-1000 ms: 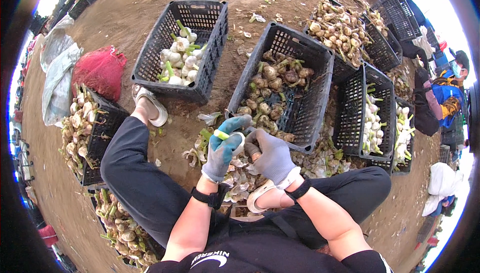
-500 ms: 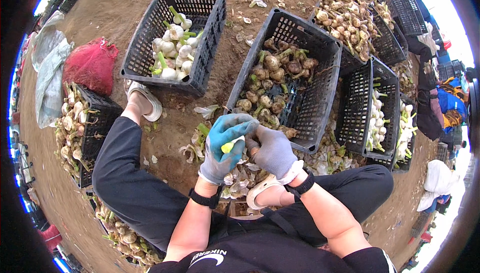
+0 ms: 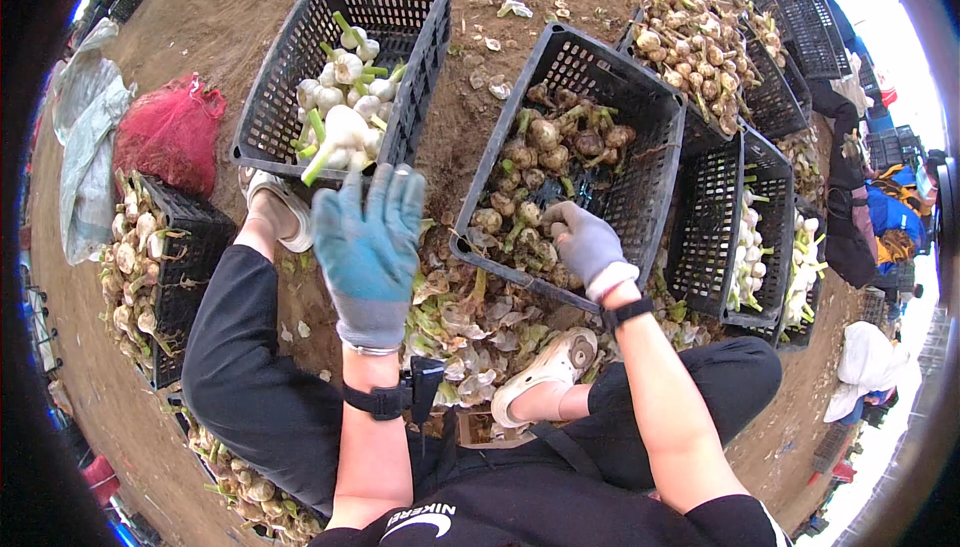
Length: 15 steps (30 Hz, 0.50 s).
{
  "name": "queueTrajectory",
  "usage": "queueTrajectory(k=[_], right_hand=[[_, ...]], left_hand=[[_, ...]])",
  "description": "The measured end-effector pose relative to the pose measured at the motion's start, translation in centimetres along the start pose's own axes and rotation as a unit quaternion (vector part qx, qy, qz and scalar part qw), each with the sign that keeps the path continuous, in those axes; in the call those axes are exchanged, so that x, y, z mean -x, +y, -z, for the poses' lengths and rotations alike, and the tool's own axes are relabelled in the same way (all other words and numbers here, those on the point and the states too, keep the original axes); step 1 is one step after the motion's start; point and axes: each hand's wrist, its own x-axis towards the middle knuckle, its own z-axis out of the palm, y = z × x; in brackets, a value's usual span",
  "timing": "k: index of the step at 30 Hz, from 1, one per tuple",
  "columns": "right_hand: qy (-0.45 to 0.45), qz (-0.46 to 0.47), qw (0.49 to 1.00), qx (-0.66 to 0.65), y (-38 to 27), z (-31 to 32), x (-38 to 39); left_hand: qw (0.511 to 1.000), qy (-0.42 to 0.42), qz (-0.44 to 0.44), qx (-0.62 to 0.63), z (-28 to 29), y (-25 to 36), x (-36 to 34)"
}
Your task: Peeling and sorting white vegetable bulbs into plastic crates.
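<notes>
My left hand point(image 3: 370, 247), in a grey glove with blue coating, is open with its fingers stretched out by the near rim of the left black crate point(image 3: 270, 159). Just beyond its fingertips is a peeled white garlic bulb point(image 3: 345, 129) with a green stem, larger in view than the other clean garlic bulbs point(image 3: 345, 69) in that crate and apparently in the air. My right hand point(image 3: 588, 245), in a grey glove, reaches into the right black crate point(image 3: 640, 192) with fingers curled at the dirty brown garlic bulbs point(image 3: 545, 134). What its fingertips hold, if anything, is hidden.
Loose garlic skins point(image 3: 465, 322) cover the ground between my feet. Crates of clean garlic point(image 3: 752, 247) stand at right, and a heaped crate of brown garlic point(image 3: 695, 42) lies beyond. At left are another garlic crate point(image 3: 185, 272) and a red mesh sack point(image 3: 172, 132).
My hands have separated. The left has moved forward and left and let go of the garlic bulb, now over the left crate. The right has moved right into the crate of brown garlic.
</notes>
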Motion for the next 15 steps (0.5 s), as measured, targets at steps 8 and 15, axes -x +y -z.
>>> queueTrajectory(k=[8, 15], right_hand=[[-0.055, 0.027, 0.985, 0.163, 4.9, -4.8, -6.9], [0.106, 0.219, 0.956, -0.166, -5.0, 2.2, 0.2]], left_hand=[[0.975, -0.032, 0.012, -0.221, 2.7, -1.2, 2.8], [0.859, -0.103, -0.028, -0.501, 3.0, -4.4, 4.5]])
